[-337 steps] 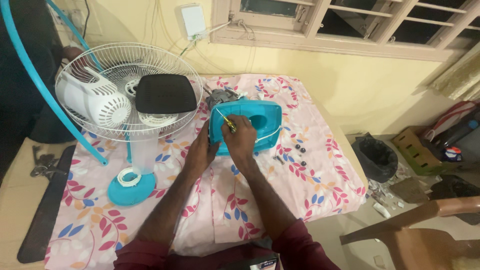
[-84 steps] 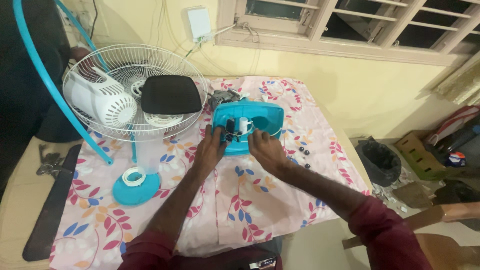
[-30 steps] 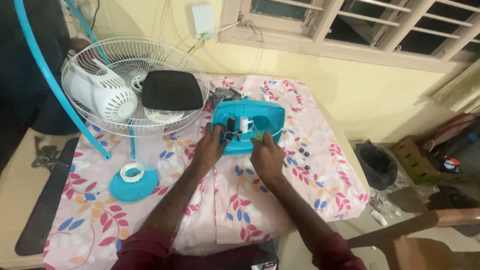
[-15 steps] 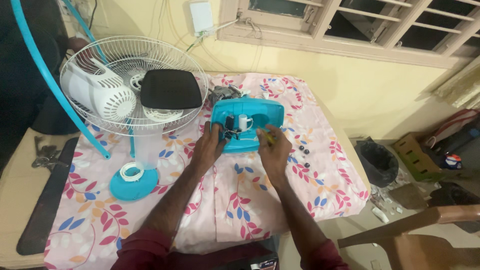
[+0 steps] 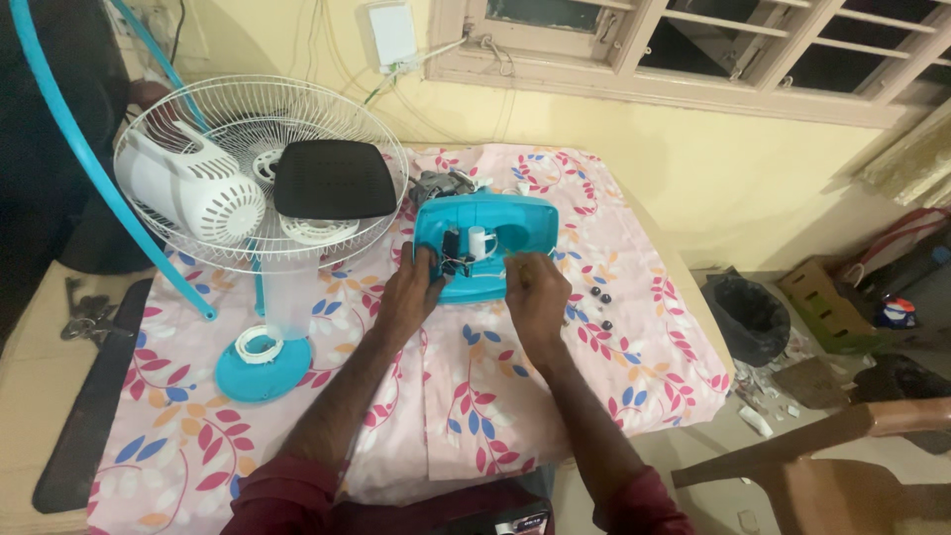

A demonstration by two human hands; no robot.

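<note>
Since half a second ago the right hand [image 5: 536, 290] has slid a little left and down along the near edge of the turquoise fan base housing [image 5: 485, 244], while the left hand [image 5: 414, 290] has stayed put at its front left corner. Nearest the camera, both dark red sleeves [image 5: 297, 495] rest at the table's near edge, forearms reaching forward over the pink floral tablecloth [image 5: 475, 396]. The left hand's fingers curl over the housing's rim, pressing into the open cavity beside a small white part [image 5: 479, 242]; the right hand is loosely closed, its fingertips pinched on something thin at the rim, too small to make out. The housing lies open side up at the middle of the table. Just right of it sit a few small dark screws [image 5: 598, 307]. To the left stands a round turquoise fan foot [image 5: 263, 362]. Farther back the white wire fan guard [image 5: 258, 168] holds a white motor cover [image 5: 193, 193] and a black box [image 5: 332, 178]. A window [image 5: 693, 45] lines the yellow wall beyond.
</note>
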